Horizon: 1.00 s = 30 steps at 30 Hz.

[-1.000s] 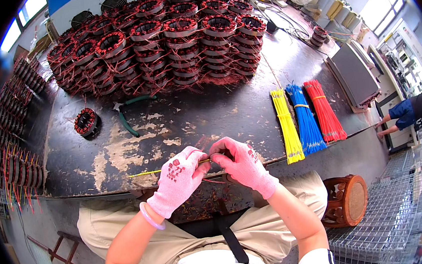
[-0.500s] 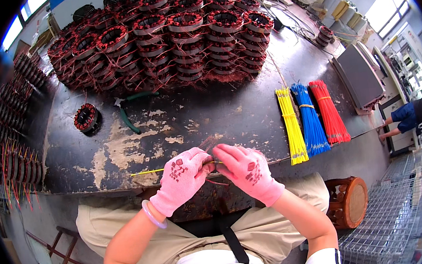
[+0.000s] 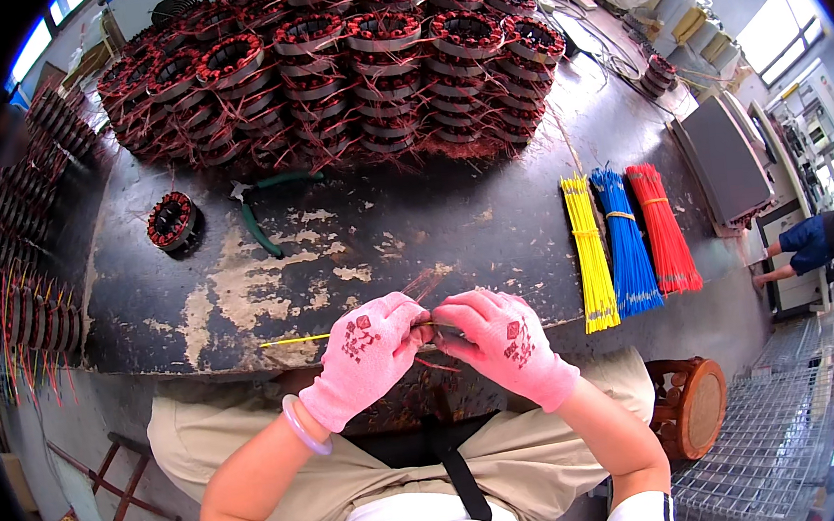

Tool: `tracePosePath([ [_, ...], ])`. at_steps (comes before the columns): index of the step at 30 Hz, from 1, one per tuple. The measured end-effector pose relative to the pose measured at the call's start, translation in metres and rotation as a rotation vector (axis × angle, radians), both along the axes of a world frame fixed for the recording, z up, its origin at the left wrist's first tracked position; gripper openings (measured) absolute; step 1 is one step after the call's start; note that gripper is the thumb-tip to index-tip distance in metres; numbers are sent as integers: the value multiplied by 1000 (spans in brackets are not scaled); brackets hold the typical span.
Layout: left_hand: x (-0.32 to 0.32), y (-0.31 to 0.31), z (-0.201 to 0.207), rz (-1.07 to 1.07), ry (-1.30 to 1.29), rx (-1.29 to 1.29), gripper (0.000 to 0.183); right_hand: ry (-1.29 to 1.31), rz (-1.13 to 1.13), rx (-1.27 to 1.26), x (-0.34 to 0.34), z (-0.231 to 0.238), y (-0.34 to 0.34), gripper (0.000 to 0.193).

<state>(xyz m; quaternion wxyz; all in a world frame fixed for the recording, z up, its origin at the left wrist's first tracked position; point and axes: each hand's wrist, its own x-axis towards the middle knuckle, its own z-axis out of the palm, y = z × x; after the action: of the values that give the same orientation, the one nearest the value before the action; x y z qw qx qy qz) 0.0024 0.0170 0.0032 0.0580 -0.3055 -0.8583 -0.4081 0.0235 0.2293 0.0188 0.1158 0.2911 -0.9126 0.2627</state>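
Observation:
Both my hands wear pink gloves with dark red print and meet over the table's front edge. My left hand (image 3: 370, 344) is closed round a yellow wire (image 3: 290, 341), whose free length sticks out to the left. Pressed close beside it, my right hand (image 3: 501, 337) is pinched on thin wire ends, mostly hidden by the fingers. Thin reddish-brown wires (image 3: 426, 283) fan out just beyond the fingertips, and a few more show below the hands. Whatever these wires lead to is hidden.
Stacked motor stators (image 3: 342, 78) with red windings fill the back; one stator (image 3: 173, 221) sits alone beside green-handled pliers (image 3: 258, 233). Yellow (image 3: 589, 255), blue (image 3: 627, 242) and red wire bundles (image 3: 665, 229) lie at right. A wooden stool (image 3: 690, 407) stands by my right knee.
The view has shifted slightly, so the table's things appear a little farther right. My hands stay together, the right one turned slightly; the yellow wire remains in my left hand.

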Motion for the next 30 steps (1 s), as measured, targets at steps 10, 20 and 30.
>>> tracePosePath([
  [10, -2, -2, 1, -5, -20, 5, 14, -503, -332, -420, 1, 6, -9, 19],
  [20, -1, -1, 1, -19, -2, -7, 15, -1295, -182, -785, -3, -11, 1, 19],
  [30, -1, -2, 1, -31, -25, -15, 15, -139, -29, -80, -4, 1, -4, 21],
])
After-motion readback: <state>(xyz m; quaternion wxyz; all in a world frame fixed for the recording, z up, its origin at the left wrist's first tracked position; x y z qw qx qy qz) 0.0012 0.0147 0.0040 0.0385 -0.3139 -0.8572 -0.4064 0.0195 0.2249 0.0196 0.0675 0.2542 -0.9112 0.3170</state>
